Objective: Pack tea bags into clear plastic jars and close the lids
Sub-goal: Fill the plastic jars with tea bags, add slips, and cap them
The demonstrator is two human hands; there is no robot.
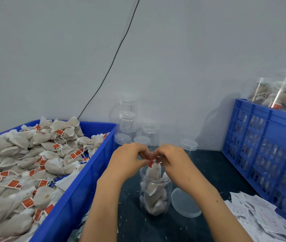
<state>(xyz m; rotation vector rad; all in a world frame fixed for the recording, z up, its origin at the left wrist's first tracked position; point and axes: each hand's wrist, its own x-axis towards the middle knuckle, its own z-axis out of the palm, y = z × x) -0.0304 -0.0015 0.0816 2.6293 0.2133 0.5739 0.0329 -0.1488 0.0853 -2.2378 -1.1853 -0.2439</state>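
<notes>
An open clear plastic jar stands on the dark table in front of me, partly filled with tea bags. Both hands meet just above its mouth. My left hand and my right hand pinch a tea bag with a red tag that hangs halfway into the jar's mouth. The jar's clear lid lies flat on the table to the right of the jar. A blue bin on the left is heaped with loose tea bags.
Several empty lidded jars stand against the wall behind my hands. A blue perforated crate with filled jars stands on the right. A pile of paper slips lies at the lower right. A black cable runs down the wall.
</notes>
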